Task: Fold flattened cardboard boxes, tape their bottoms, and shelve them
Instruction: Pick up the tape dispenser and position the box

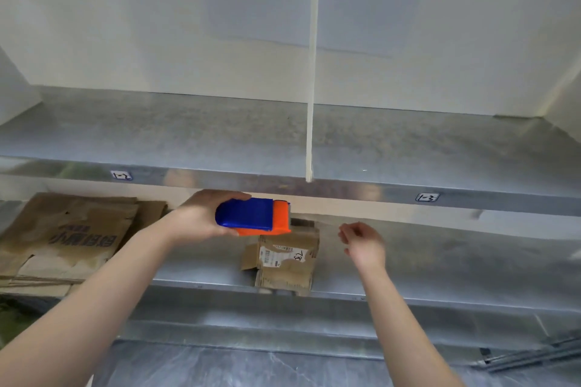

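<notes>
Head view: tape dispenser held over a small box on the lower shelf

A blue and orange tape dispenser (251,218) is gripped by the left hand (201,217), fingers wrapped under it and thumb laid along its top, with the orange cutter end pointed to the right; the right hand (364,245) is raised just beside that end with its fingers loosely curled; a faint clear band seems to be stretched between cutter and fingertips, but whether tape is pinched there cannot be told

The small cardboard box (286,258), marked with a torn white label, is seen on the lower shelf (440,264) directly below the dispenser, untouched by either hand; its near end reaches the shelf's front edge and a flap stands out loose on its left side; a stack of flattened cardboard (69,239) is laid on the same shelf, well to the left; the upper shelf (188,135) is seen bare above, and a pale vertical strip (311,72) is hung down in front of it

Taping is judged to be only starting; several things could go wrong; a loose length of clear tape could be folded onto itself or stuck to the fingers before it is laid; the light box, so near the edge, could be pushed off the shelf if the dispenser is pressed down without the box being steadied; the loose flap could be taped over crookedly, so that the bottom is left gaping; the fingertips could be caught on the cutter's teeth
</notes>
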`<state>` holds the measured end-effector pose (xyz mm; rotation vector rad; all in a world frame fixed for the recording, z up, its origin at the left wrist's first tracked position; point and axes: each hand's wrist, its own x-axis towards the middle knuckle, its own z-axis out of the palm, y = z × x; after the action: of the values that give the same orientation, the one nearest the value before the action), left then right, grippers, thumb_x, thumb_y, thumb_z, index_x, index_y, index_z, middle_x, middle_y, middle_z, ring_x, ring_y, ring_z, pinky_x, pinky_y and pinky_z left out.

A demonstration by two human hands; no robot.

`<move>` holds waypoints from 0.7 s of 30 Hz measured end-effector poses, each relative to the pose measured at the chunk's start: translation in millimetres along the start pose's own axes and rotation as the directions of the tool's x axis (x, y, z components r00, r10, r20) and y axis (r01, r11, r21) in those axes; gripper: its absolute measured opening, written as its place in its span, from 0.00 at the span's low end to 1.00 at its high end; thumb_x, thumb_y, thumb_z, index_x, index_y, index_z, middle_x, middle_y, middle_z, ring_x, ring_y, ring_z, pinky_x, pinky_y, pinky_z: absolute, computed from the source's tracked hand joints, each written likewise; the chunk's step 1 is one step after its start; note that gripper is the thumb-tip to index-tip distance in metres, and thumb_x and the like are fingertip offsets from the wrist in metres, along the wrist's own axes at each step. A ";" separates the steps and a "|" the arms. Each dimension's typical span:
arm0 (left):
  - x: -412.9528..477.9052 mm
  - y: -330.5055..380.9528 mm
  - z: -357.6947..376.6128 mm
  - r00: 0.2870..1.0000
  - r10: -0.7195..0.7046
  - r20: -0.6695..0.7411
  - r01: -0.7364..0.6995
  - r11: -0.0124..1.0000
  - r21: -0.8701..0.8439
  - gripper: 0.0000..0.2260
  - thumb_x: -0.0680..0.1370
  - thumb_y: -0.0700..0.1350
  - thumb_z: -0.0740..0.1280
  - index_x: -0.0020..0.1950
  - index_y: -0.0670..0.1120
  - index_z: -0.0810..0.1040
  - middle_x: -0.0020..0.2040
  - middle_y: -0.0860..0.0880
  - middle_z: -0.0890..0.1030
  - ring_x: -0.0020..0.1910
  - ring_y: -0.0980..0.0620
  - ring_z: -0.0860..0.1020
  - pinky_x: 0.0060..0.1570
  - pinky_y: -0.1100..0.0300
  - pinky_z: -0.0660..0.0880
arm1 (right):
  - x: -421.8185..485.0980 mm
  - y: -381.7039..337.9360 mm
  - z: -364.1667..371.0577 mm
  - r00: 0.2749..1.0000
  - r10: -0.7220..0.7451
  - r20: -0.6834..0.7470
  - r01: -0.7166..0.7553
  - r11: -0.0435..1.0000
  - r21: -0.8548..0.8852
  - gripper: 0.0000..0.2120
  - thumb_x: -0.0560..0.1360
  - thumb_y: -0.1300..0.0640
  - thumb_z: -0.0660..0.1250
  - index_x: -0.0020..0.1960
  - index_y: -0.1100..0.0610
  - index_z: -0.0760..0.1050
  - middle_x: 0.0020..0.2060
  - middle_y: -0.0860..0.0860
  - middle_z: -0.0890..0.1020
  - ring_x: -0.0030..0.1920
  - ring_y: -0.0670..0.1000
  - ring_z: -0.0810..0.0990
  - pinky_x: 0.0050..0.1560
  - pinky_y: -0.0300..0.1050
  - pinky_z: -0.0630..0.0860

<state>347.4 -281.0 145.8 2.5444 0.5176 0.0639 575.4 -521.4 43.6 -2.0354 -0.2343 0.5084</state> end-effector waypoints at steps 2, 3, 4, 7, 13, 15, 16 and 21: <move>6.2 -7.7 -3.4 0.997 -0.073 0.034 0.074 0.997 -0.029 0.23 0.69 0.47 0.78 0.59 0.59 0.74 0.50 0.67 0.76 0.50 0.66 0.75 0.48 0.76 0.70 | 7.8 5.6 -11.6 0.997 0.060 -0.054 -0.059 0.998 0.028 0.11 0.76 0.55 0.65 0.36 0.55 0.75 0.35 0.53 0.83 0.36 0.55 0.80 0.50 0.59 0.80; 8.7 -12.6 -5.6 0.991 -0.123 0.048 0.125 0.991 -0.040 0.19 0.69 0.47 0.77 0.55 0.59 0.74 0.49 0.64 0.78 0.49 0.65 0.76 0.48 0.72 0.72 | 11.4 7.3 -15.9 0.995 0.080 -0.054 -0.078 0.996 0.040 0.11 0.78 0.56 0.64 0.36 0.55 0.75 0.35 0.54 0.82 0.35 0.54 0.79 0.50 0.59 0.80; 13.1 -17.9 -6.4 0.985 -0.163 0.063 0.166 0.985 -0.045 0.17 0.69 0.48 0.77 0.54 0.58 0.75 0.49 0.61 0.79 0.48 0.62 0.78 0.50 0.67 0.75 | 15.4 7.9 -17.8 0.995 0.084 -0.045 -0.082 0.996 0.045 0.12 0.78 0.57 0.64 0.37 0.56 0.74 0.36 0.54 0.82 0.34 0.53 0.78 0.50 0.58 0.81; 24.2 -28.6 -3.7 0.971 -0.207 0.116 0.215 0.975 -0.059 0.18 0.70 0.53 0.76 0.57 0.59 0.75 0.52 0.60 0.80 0.51 0.60 0.78 0.56 0.59 0.76 | 23.5 5.0 -11.4 0.995 0.087 -0.046 -0.087 0.996 -0.005 0.12 0.79 0.57 0.62 0.38 0.57 0.74 0.34 0.52 0.81 0.33 0.50 0.78 0.47 0.54 0.81; 41.8 -49.2 10.9 0.937 -0.267 0.226 0.300 0.946 -0.125 0.14 0.69 0.59 0.74 0.52 0.62 0.76 0.47 0.60 0.82 0.48 0.59 0.80 0.56 0.57 0.77 | 28.9 16.9 -3.5 0.992 0.126 -0.020 -0.128 0.988 -0.088 0.11 0.79 0.55 0.62 0.39 0.57 0.77 0.35 0.51 0.82 0.35 0.51 0.81 0.48 0.55 0.82; 43.8 -49.4 15.6 0.940 -0.254 0.226 0.289 0.948 -0.137 0.12 0.71 0.55 0.74 0.52 0.61 0.76 0.46 0.61 0.82 0.46 0.62 0.80 0.53 0.61 0.77 | 29.2 19.0 -0.5 0.991 0.133 -0.010 -0.134 0.985 -0.108 0.11 0.79 0.54 0.63 0.40 0.56 0.78 0.36 0.50 0.82 0.36 0.51 0.81 0.48 0.54 0.82; 44.7 -49.1 17.4 0.944 -0.246 0.222 0.279 0.951 -0.131 0.12 0.71 0.53 0.74 0.52 0.60 0.76 0.46 0.60 0.82 0.46 0.62 0.80 0.51 0.63 0.76 | 30.1 20.2 2.2 0.992 0.128 -0.008 -0.128 0.985 -0.112 0.11 0.79 0.53 0.63 0.41 0.57 0.78 0.36 0.50 0.83 0.36 0.51 0.81 0.47 0.53 0.82; 44.3 -60.3 21.9 0.931 -0.273 0.243 0.309 0.943 -0.123 0.06 0.74 0.51 0.73 0.48 0.54 0.78 0.41 0.54 0.82 0.40 0.60 0.80 0.43 0.66 0.74 | 33.1 24.3 17.2 0.995 0.101 -0.009 -0.101 0.981 -0.164 0.12 0.80 0.52 0.61 0.42 0.54 0.77 0.37 0.49 0.82 0.38 0.50 0.81 0.48 0.52 0.81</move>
<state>370.5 -228.2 93.3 2.2566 0.7618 -0.2762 596.2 -507.7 6.8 -2.2163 -0.1780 0.5674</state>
